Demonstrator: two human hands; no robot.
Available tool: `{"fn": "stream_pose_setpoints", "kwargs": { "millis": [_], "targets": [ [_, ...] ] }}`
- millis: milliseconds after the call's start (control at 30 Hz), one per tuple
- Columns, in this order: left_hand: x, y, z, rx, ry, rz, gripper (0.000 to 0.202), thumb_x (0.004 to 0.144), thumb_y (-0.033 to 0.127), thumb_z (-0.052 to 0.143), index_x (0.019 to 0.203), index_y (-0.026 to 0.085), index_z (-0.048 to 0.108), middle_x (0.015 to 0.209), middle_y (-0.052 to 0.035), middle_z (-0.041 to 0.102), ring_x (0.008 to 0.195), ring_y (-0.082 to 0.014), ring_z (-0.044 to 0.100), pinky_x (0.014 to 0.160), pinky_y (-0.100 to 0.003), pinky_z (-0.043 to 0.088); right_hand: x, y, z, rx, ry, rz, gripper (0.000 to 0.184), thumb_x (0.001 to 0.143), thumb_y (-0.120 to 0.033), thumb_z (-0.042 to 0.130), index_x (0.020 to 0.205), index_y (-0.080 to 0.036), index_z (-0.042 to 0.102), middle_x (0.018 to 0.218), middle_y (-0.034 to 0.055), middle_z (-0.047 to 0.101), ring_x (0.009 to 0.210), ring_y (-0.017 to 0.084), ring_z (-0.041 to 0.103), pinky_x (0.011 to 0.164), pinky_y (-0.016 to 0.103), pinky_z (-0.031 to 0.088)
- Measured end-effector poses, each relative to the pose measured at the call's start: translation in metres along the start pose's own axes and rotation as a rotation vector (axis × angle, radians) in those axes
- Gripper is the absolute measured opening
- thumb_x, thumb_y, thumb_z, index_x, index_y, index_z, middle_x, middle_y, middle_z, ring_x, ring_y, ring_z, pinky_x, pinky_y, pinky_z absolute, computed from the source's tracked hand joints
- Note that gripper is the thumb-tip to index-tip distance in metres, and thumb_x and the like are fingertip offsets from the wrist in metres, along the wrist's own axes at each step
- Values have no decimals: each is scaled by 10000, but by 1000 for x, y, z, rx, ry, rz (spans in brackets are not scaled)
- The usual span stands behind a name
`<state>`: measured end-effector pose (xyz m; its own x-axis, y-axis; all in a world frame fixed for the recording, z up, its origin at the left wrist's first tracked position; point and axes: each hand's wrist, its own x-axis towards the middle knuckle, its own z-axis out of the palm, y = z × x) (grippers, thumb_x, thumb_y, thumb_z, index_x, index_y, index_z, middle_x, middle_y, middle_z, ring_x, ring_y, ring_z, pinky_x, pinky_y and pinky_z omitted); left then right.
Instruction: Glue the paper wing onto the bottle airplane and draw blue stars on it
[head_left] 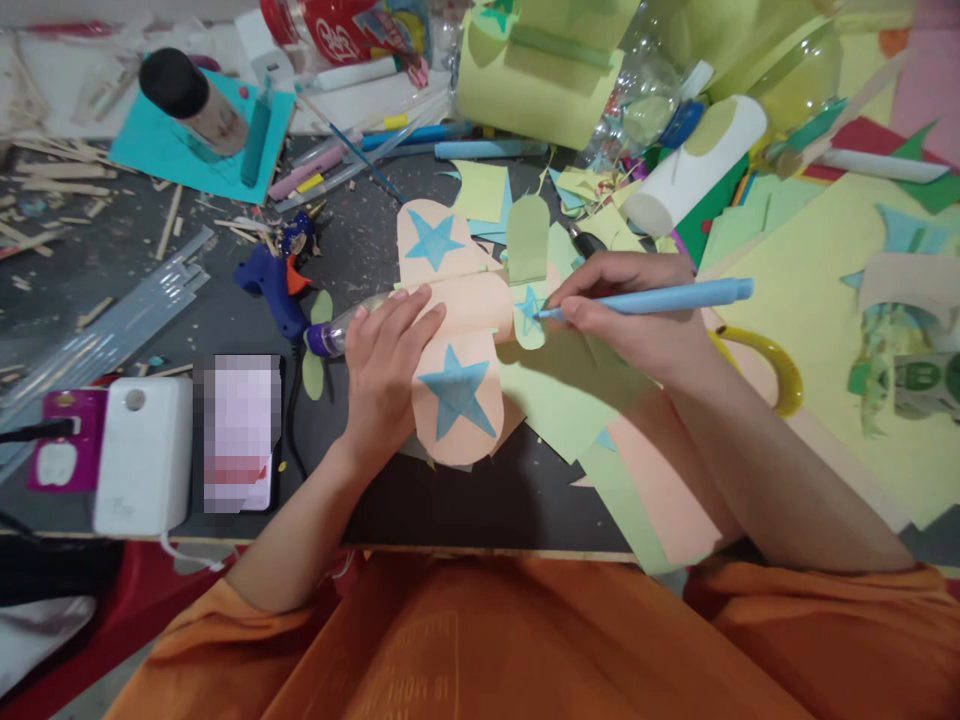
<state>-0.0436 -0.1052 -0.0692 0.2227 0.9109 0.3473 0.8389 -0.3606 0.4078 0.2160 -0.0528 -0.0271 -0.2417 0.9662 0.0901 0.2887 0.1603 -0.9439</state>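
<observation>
My right hand (637, 300) is closed around a light blue felt-tip pen (675, 298). The pen's tip touches a small blue star (530, 310) on a pale, rounded paper tab. My left hand (394, 360) is wrapped over a plastic bottle covered in peach paper (469, 305), its purple cap (324, 340) pointing left. Wide rounded paper wings stick out from the bottle on both sides, bearing a far blue star (433, 240) and a near blue star (457, 390). A green paper tab (528, 238) stands at the right end.
A blue glue gun (270, 285) lies left of the bottle, near a phone (237, 430) and white power bank (144, 455). Yellow-handled scissors (772, 375) and paper sheets (840, 400) are at right. Glue sticks (112, 330) and wood scraps lie left; bottles crowd the back.
</observation>
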Motion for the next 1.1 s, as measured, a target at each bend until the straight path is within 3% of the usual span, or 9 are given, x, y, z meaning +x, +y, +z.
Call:
{"fn": "stream_pose_setpoints", "kwargs": {
  "millis": [233, 467, 733, 833, 967, 1067, 1100],
  "targets": [
    [0, -1, 2, -69, -34, -36, 444, 1064, 404, 386, 1466, 406, 575, 1530, 0, 644, 1469, -243, 563, 1312, -479, 317, -1, 3, 1, 20, 47, 14, 262, 844, -484, 784, 709, -282, 686, 706, 12, 693, 609, 193, 610, 542, 354, 495],
    [1, 0, 1, -70, -8, -27, 420, 1061, 409, 393, 1420, 397, 612, 1505, 7, 664, 1441, -236, 589, 1312, -473, 330, 0, -3, 2, -4, -5, 6, 231, 805, -370, 778, 639, -274, 649, 635, -1, 660, 579, 172, 544, 514, 331, 397],
    [0, 0, 1, -32, 0, -12, 452, 1070, 400, 385, 1487, 414, 558, 1506, 17, 663, 1437, -223, 590, 1301, -465, 353, 0, 2, -1, 15, 41, -2, 160, 821, -279, 760, 677, -276, 690, 681, 0, 690, 595, 178, 595, 519, 333, 445],
    [0, 0, 0, -52, -22, -25, 460, 1073, 400, 373, 1498, 427, 546, 1522, 21, 649, 1451, -232, 577, 1299, -476, 348, 1, 1, 1, 23, 60, -18, 147, 764, -203, 754, 651, -261, 681, 644, -9, 687, 572, 163, 573, 496, 309, 420],
    [0, -1, 1, -53, -11, -24, 435, 1074, 396, 374, 1457, 413, 581, 1511, 10, 660, 1442, -222, 583, 1298, -474, 347, -1, 1, 1, 11, 60, -31, 184, 785, -216, 733, 623, -263, 660, 609, -2, 663, 552, 164, 554, 486, 320, 402],
    [0, 0, 2, -44, 16, -12, 402, 1075, 383, 381, 1398, 404, 618, 1488, 7, 678, 1418, -210, 603, 1291, -464, 359, -6, -2, -2, 13, 158, -100, 60, 839, -242, 729, 832, -296, 753, 728, 6, 729, 576, 175, 584, 523, 345, 460],
    [0, 0, 2, -45, 19, -13, 396, 1075, 376, 378, 1383, 401, 627, 1488, 7, 679, 1416, -207, 604, 1290, -463, 363, -8, -5, -3, 8, 202, -131, 148, 858, -255, 734, 983, -325, 769, 891, 13, 779, 613, 179, 610, 553, 354, 490]
  ]
}}
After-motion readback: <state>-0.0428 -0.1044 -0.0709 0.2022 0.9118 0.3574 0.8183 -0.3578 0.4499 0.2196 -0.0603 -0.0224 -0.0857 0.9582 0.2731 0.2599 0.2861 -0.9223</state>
